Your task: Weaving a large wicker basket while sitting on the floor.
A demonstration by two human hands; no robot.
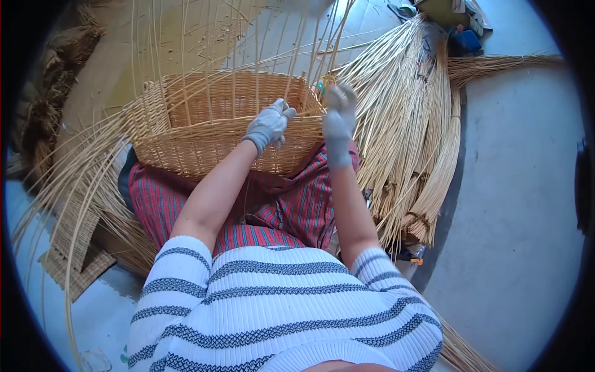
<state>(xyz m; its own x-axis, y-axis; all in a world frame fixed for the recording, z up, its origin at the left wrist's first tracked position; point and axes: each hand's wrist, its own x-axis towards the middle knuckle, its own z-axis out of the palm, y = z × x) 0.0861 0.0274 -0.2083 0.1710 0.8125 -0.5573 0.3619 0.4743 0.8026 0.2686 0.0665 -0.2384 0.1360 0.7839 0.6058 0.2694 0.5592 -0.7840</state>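
Note:
A half-woven rectangular wicker basket (pixel 211 149) with tall upright canes (pixel 211 37) rests on my lap, on red striped cloth (pixel 155 204). My left hand (pixel 268 124), in a pale grey glove, grips the front rim toward its right side, thumb and fingers around the rim and a cane. My right hand (pixel 338 124), gloved too and slightly blurred, is raised at the basket's right end with fingers curled; what it holds, if anything, I cannot make out. Loose weaving canes (pixel 93 167) fan out from the basket's left end.
A large bundle of pale cane (pixel 409 124) lies to the right, with a darker bundle (pixel 508 62) behind it. At the back right is a blue container (pixel 465 42). Woven mat pieces (pixel 71 254) lie at the lower left, dark bundled material (pixel 56 74) along the left edge.

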